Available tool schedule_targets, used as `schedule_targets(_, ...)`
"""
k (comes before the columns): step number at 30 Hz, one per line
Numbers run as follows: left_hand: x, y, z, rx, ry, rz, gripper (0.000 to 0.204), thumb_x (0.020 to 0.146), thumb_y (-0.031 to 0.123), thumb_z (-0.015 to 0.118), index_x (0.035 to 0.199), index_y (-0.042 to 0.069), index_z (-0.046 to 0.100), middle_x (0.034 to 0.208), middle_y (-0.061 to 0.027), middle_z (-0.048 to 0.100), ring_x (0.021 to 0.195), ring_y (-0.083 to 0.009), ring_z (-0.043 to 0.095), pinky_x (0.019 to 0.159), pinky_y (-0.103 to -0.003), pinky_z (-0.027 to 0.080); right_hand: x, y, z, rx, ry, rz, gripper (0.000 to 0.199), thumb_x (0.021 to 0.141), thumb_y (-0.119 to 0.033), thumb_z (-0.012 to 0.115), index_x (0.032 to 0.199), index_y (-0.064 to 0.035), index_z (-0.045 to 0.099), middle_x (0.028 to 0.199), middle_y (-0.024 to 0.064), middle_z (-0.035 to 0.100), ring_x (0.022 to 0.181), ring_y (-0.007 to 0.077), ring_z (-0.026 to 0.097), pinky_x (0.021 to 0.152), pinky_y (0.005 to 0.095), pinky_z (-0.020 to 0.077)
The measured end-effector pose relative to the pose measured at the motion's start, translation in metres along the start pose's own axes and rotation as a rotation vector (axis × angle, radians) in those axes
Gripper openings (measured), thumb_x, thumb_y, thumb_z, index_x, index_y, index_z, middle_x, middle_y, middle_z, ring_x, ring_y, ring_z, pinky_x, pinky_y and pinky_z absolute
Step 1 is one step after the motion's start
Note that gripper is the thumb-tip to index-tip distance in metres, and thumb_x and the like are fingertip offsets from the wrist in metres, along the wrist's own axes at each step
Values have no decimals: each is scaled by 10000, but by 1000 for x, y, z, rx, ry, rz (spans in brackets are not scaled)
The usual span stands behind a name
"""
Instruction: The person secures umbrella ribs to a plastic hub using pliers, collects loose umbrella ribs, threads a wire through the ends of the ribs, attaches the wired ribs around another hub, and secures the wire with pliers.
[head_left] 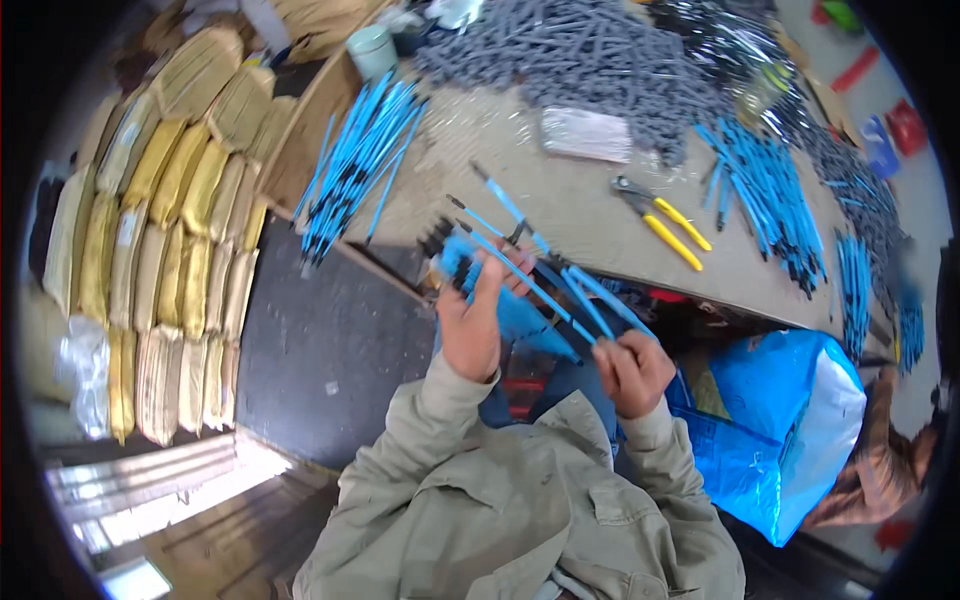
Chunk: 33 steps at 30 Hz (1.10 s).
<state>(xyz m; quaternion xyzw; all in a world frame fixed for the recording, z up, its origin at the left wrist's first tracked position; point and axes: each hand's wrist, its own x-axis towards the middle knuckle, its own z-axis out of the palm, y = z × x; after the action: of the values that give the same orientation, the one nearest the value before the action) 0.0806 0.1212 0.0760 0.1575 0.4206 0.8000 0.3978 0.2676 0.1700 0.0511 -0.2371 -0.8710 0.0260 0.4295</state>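
Left hand (470,325) and right hand (636,375) hold slim blue rods (560,311) (straight, black-tipped).

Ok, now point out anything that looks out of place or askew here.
The bundle of blue rods at the left end of the table looks askew: its lower ends poke past the edge, where they might get knocked. The yellow-handled pliers lie with handles spread, which seems ordinary. I see no clear damage.

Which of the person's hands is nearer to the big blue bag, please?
The right. The right hand is just left of the blue bag; the left hand is farther left, beyond the right hand.
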Motion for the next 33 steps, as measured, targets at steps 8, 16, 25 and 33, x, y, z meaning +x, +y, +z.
schedule_targets(8,2,-2,-22,156,-43,83,215,918,179,500,1032,-2,518,793,-96,586,727,-168,592,675,-322,487,-18,-17,1,112,-58,22,184,642,-88,755,781,-58,638,731,72,538,553,201,536,468,292,429)
schedule_targets(16,-27,33,2,-189,-147,7,127,900,137,501,974,39,472,731,-105,559,656,-203,562,638,-330,475,-18,-8,10,366,-120,163,189,654,-86,743,810,-52,643,792,88,574,614,227,579,540,299,473)
schedule_targets(25,-64,69,-36,-311,-651,239,173,910,202,497,1018,135,379,986,-195,612,928,-390,603,825,-538,480,70,160,-42,593,143,699,227,901,-182,494,804,-1,589,773,103,629,675,174,604,640,300,483)
schedule_targets(33,-67,69,-21,-153,-839,246,180,918,218,486,1030,78,491,1033,-229,596,780,-309,610,734,-421,493,85,283,-7,-898,-121,355,176,784,-247,610,840,-87,562,853,74,567,811,255,586,668,361,485)
